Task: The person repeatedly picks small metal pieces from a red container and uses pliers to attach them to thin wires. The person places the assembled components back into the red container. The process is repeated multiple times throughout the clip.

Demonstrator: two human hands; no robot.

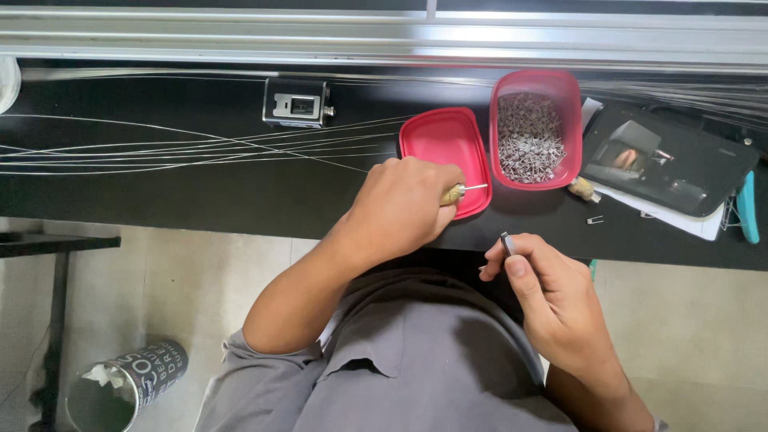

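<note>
My left hand (pixel 404 204) is closed around a small wooden-handled tool (pixel 456 193) whose thin metal tip points right, over the near edge of a flat red lid (pixel 442 144). My right hand (pixel 552 292) pinches a small grey metal piece (pixel 506 242) between thumb and forefinger, just off the black table's front edge. Right of the lid stands a red tub (pixel 568 104) filled with several small metal parts (pixel 528 136). Thin white wires (pixel 160 148) run across the table to the left.
A small silver box-shaped device (pixel 296 102) sits at the back of the black table (pixel 200 192). A dark tablet (pixel 668 160) on white paper lies at right, with a teal-handled tool (pixel 749 210) beside it. A bin (pixel 120 384) stands on the floor at left.
</note>
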